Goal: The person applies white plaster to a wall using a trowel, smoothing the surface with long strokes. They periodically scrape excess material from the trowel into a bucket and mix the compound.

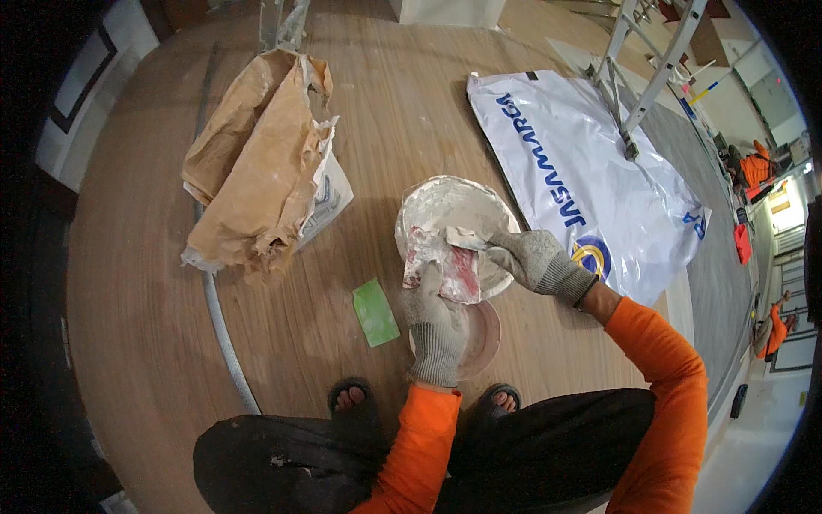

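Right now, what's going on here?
A person squats on a wooden floor, both hands gloved. The left hand holds a red scraper caked with white paste; the right hand holds a smaller blade against it, over a bowl of white paste. A clear lid lies under the left hand. A green card, a torn paper sack and a white plastic bag lie nearby.

Two gloved hands, the left hand point(435, 330) and the right hand point(538, 261). Two scrapers: one red scraper point(449, 267), one green scraper point(375, 313). One white bowl point(428, 206), one clear lid point(484, 338), one torn brown sack point(257, 163), one white plastic sheet point(582, 180), one ladder point(651, 60), upper right.
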A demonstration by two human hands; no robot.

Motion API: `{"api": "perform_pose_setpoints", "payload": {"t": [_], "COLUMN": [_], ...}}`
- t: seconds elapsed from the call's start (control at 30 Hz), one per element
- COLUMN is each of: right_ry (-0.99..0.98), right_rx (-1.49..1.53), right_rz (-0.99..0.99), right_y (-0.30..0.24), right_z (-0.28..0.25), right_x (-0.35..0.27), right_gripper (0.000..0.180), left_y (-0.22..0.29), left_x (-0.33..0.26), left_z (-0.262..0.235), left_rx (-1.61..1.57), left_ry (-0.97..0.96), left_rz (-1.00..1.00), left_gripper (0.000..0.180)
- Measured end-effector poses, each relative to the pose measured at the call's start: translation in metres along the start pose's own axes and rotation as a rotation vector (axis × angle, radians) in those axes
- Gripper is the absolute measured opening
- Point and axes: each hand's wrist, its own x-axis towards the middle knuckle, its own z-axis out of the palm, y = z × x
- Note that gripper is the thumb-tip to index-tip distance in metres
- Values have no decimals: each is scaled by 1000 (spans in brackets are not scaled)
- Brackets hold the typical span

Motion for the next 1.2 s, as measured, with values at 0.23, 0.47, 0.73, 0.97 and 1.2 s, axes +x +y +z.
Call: {"api": "perform_pose_setpoints", "payload": {"t": [0.23,0.47,0.73,0.97,1.2], "right_ry": [-183,-113,-39,-69,17], "right_rx": [-54,-36,-38,19,227], "right_rz": [27,-25,-10,26,204], "right_y": [-19,-10,-8,-15,36], "right_z": [-12,-6,-3,-5,9], "right_x": [3,1,1,3,1], "right_gripper": [45,38,41,40,60], "left_y": [10,10,8,10,3], "left_x": [4,8,1,1,-12], "left_z": [-5,-4,4,15,21], "left_rx": [58,122,247,138,238], "left_ry": [36,-23,-43,-117,-48], "left_rz": [-12,-22,20,99,46], "left_gripper": [33,33,33,27,34]}}
